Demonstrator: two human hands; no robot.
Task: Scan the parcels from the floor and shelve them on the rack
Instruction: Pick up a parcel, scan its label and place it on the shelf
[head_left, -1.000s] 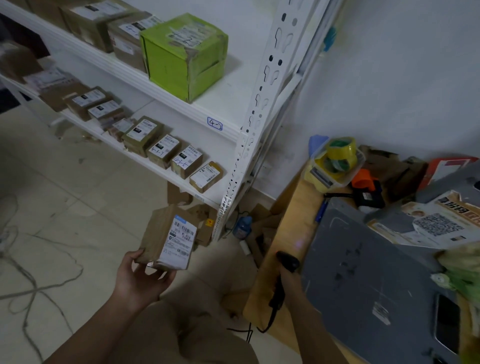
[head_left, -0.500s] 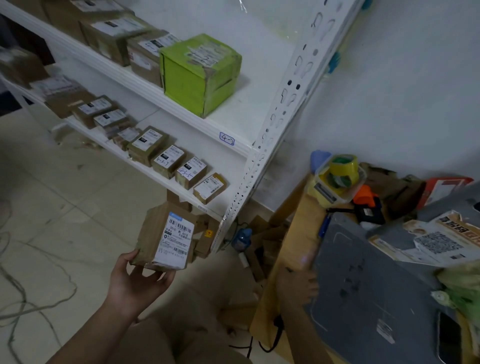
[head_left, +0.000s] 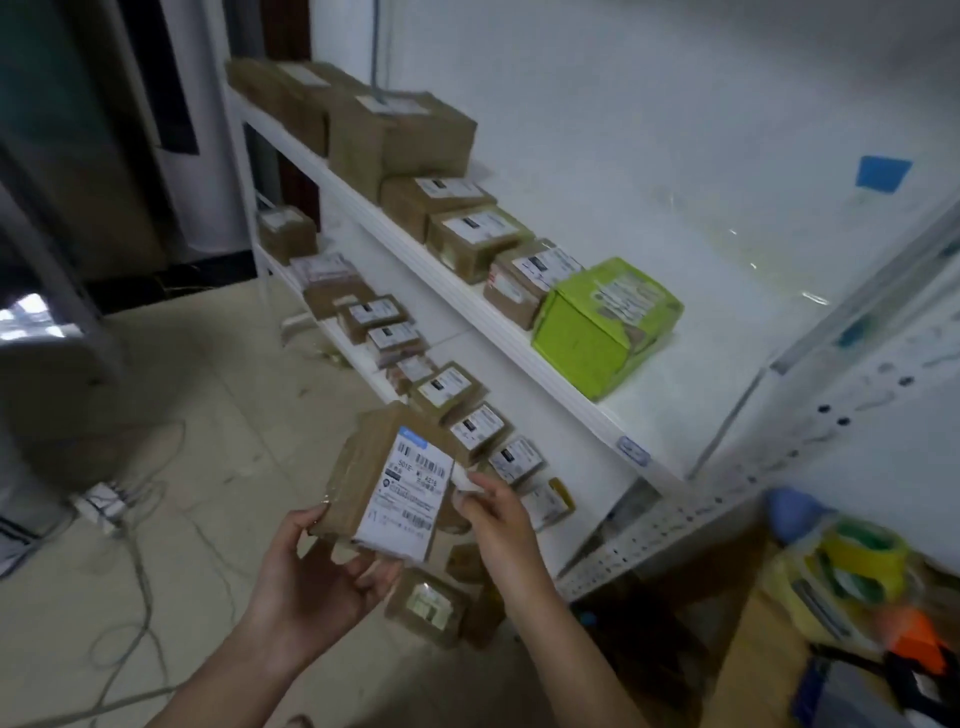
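**Tag the parcel, then shelve it**

The fingers of the right hand pinch a small white slip at the right edge of the parcel, beside its printed label. If it is a sticker, it should go on flat and clear of the barcodes. The left hand cups the parcel from beneath, thumb at the near left corner and fingers curled under, so the label tilts up. The parcel is in the air above the floor, just near of the rack and its lower shelf, where small parcels sit label-up in a row.
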